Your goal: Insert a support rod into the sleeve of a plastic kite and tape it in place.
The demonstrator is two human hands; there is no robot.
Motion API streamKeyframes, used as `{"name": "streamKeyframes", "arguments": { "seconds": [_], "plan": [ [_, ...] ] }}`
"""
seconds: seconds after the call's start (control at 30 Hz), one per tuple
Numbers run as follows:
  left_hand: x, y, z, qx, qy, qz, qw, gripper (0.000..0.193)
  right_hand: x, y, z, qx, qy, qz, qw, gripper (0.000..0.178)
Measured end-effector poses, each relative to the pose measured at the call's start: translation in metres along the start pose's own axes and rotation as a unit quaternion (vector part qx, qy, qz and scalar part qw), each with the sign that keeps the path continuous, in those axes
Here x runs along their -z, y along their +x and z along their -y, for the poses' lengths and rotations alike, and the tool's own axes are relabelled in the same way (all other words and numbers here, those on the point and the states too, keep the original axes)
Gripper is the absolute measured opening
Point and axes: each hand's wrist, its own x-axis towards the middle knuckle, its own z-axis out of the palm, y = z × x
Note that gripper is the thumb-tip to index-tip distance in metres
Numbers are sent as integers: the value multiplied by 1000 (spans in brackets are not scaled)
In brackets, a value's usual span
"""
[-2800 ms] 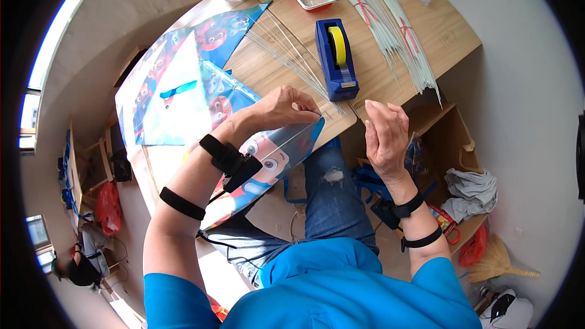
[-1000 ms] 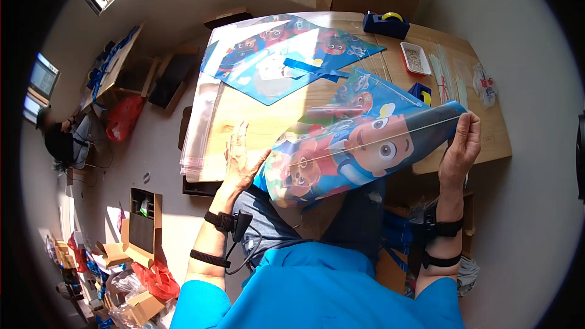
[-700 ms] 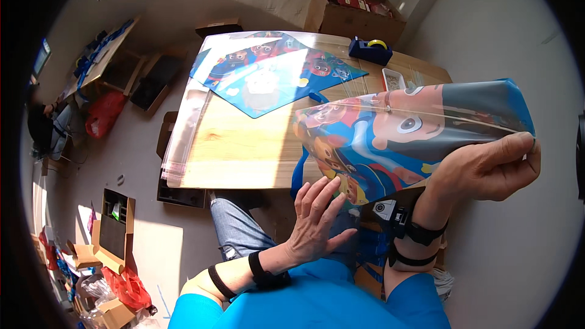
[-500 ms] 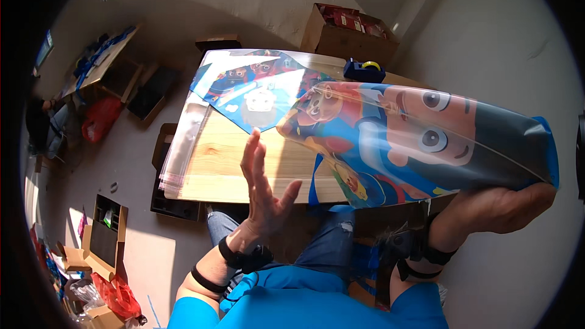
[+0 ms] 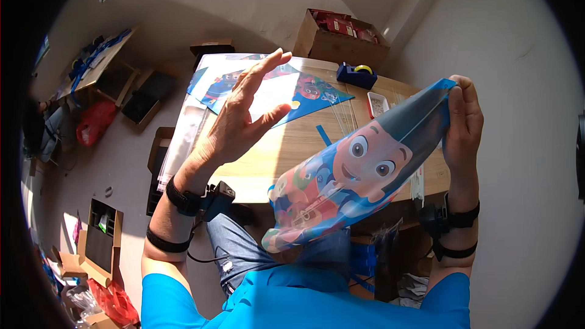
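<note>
My right hand [image 5: 464, 116] is closed on the blue end of a glossy printed plastic sheet [image 5: 372, 164] with a large cartoon face. The sheet is folded lengthwise and hangs slantwise across the table's near edge, its lower end over my lap. My left hand [image 5: 247, 106], open with fingers stretched, is raised over the left half of the table and holds nothing. Beyond it lie flat blue printed pieces [image 5: 317, 94] with cartoon figures, partly hidden by that hand. Clear plastic bags [image 5: 183, 152] are stacked along the table's left edge.
The wooden table [image 5: 244, 173] carries a blue tape dispenser [image 5: 356, 75] at its far edge and a small white tray [image 5: 378, 105] near it. Behind stands an open carton [image 5: 341, 36] of red packages. Cartons and a red bag [image 5: 97, 122] are on the floor at left.
My right hand has lifted and moved inward, tilting the sheet so its other end drops toward my lap. My left hand has risen and moved farther over the table, still open.
</note>
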Motion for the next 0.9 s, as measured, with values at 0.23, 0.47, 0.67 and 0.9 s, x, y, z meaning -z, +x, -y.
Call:
{"name": "streamKeyframes", "arguments": {
  "seconds": [0.23,0.47,0.67,0.9],
  "plan": [
    [-26,67,-17,49,-307,273,910,84,-38,17,20,-51,216,191,956,25],
    [-4,44,17,140,-274,408,860,38,-45,28,14,-12,169,151,974,22],
    [40,11,-7,-33,64,-131,989,21,-66,29,-1,-25,50,-39,998,19],
    [16,-112,-1,217,216,-43,951,96,-56,44,-43,-191,79,-224,952,19]
  ]
}}
